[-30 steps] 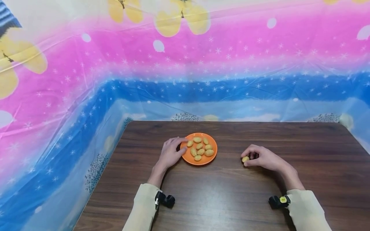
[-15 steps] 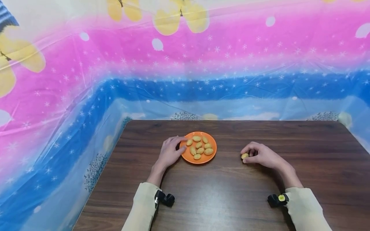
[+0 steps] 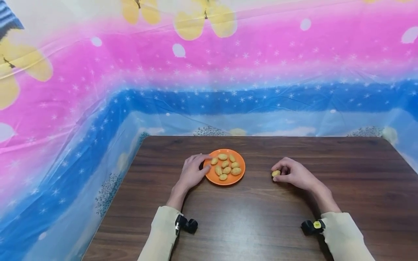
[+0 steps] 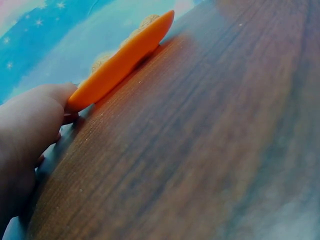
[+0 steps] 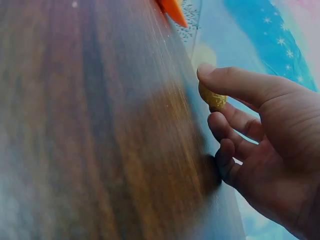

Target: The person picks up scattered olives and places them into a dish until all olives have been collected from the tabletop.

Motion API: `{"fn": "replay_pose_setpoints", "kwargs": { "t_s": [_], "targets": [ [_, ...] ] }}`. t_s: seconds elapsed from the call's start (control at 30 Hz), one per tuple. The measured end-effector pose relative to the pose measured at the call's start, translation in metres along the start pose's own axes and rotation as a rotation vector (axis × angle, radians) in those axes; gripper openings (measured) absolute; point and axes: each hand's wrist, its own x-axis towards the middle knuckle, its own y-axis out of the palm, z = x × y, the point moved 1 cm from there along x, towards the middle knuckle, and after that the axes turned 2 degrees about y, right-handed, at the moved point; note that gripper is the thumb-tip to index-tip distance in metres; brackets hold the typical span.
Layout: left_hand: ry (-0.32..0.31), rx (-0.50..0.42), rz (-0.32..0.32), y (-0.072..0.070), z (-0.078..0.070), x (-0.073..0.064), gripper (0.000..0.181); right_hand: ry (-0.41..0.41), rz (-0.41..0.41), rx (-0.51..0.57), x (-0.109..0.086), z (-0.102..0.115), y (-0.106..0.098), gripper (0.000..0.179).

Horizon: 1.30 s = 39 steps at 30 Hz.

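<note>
My left hand (image 3: 192, 172) holds the left rim of an orange plate (image 3: 210, 177), its thumb and index finger reaching over the edge. In the left wrist view the thumb lies at the rim, with other fingers lower down beside it. On the plate lie several small, oval, yellow-brown nut-like pieces (image 3: 236, 171). To the right of the plate, my right hand (image 3: 297, 175) pinches one more nut-like piece (image 3: 275, 173) between thumb and fingers, close over the table. The right wrist view shows this piece (image 5: 213, 98) with a rough, mottled surface, partly hidden by the thumb.
A dark brown wooden table (image 3: 241, 217) carries everything. Behind it and to the left hangs a pink and blue patterned cloth (image 3: 209, 72). Black wrist cameras sit at both cream sleeves (image 3: 343, 232).
My right hand has shifted slightly away from me and to the left, with the nut-like piece in its fingers. The left hand and the plate have stayed in place.
</note>
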Motion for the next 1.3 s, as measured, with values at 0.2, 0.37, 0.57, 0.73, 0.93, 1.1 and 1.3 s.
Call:
{"fn": "replay_pose_setpoints", "kwargs": {
  "t_s": [0.2,0.37,0.57,0.73,0.93,1.1,1.3],
  "targets": [
    [0.018,-0.004,-0.016,0.000,-0.001,0.000,0.036,-0.012,0.000,-0.020,-0.001,0.005,-0.001,0.028],
    [0.022,-0.001,-0.033,0.001,-0.001,-0.001,0.036,-0.024,-0.002,-0.032,-0.001,0.006,0.000,0.028],
    [0.010,0.000,-0.008,0.001,0.000,-0.001,0.037,-0.048,-0.014,-0.037,0.001,0.011,0.003,0.027],
    [0.005,-0.002,0.007,0.000,0.001,0.000,0.037,-0.068,-0.011,-0.048,0.004,0.019,0.004,0.028],
    [-0.002,0.003,0.002,-0.001,0.002,-0.001,0.037,-0.106,0.001,-0.071,0.014,0.032,0.006,0.029],
    [0.001,0.004,0.003,-0.001,0.002,0.000,0.036,-0.146,0.008,-0.120,0.024,0.044,0.011,0.028],
    [0.001,0.008,0.014,-0.001,0.002,0.000,0.037,-0.193,0.035,-0.149,0.033,0.065,0.017,0.026]
  ]
}}
